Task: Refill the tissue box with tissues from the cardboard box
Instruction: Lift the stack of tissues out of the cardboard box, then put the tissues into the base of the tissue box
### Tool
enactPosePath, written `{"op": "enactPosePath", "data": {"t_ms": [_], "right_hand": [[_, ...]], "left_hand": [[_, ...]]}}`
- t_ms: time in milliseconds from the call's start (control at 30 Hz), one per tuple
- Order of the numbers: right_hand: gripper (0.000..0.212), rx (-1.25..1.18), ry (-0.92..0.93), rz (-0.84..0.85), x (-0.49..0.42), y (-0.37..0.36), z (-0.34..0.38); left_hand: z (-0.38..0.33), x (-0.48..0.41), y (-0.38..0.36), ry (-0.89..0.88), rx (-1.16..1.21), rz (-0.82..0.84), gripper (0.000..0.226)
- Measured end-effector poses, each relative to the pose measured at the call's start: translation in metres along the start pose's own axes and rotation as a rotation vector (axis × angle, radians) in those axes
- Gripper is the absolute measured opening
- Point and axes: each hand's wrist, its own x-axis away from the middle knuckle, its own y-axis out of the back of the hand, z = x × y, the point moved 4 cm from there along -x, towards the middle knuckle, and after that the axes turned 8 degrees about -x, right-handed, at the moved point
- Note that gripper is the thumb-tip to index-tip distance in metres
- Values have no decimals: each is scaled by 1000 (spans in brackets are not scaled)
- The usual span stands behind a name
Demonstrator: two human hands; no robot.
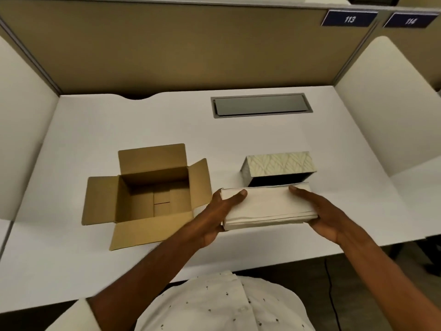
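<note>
A thick stack of white tissues (267,206) hangs just above the desk, held at both ends. My left hand (214,216) grips its left end, thumb on top. My right hand (322,213) grips its right end the same way. Right behind the stack lies the tissue box (279,164), pale with a leaf pattern, on its side, its dark open face turned toward me. The far edge of the stack is level with that opening. To the left stands the brown cardboard box (152,194), all flaps spread open, its inside showing only bare cardboard.
A white desk (95,130) carries everything. A grey cable hatch (261,105) is set into it at the back. Beige and white partitions close in the back and both sides. The desk's front edge runs just below my wrists.
</note>
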Motion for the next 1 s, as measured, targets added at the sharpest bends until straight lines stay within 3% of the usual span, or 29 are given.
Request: {"op": "enactPosePath", "data": {"t_ms": [300,433,533,667,733,900,1000], "right_hand": [[31,-8,-62,-28,-57,91,4],[44,25,-66,-21,-93,111,0],[40,39,-70,4,-115,117,-5],[14,30,-41,32,-136,118,-6],[23,47,-12,21,-146,119,-6],[81,122,1,-20,-164,125,-10],[91,155,51,-102,-167,129,-10]], "left_hand": [[23,-72,-73,47,57,-80,88],[30,-102,-88,-5,87,-160,50],[36,-122,-96,-5,71,-216,51],[37,-142,-100,-35,50,-280,49],[36,-149,-99,-42,47,-308,50],[40,-159,-96,-48,-33,-339,55],[44,-157,-98,-46,-60,-356,59]]}}
